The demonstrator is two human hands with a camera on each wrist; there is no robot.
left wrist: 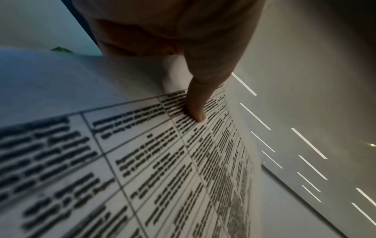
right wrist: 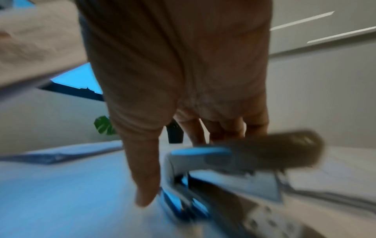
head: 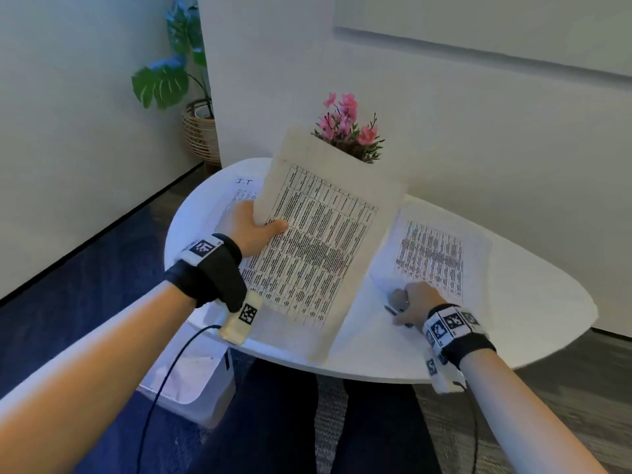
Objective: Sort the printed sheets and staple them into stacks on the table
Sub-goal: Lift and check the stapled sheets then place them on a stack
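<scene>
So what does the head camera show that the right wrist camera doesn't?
Only the head view shows the left hand holding up the printed sheets, another printed sheet lying flat by the right hand, and the pink flowers. Only the right wrist view shows the stapler in close detail, with its blue trim. Both show that hand on the stapler and the white table.

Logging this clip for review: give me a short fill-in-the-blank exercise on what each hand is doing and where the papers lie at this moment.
1. The left hand holds a printed sheet lifted off the ____.
2. The right hand is on a grey ____ at the table's near edge.
3. The flat sheet lying beside the right hand is covered in printed ____.
4. Behind the lifted sheet stands a pot of ____ flowers.

Missing words: table; stapler; text; pink
</scene>
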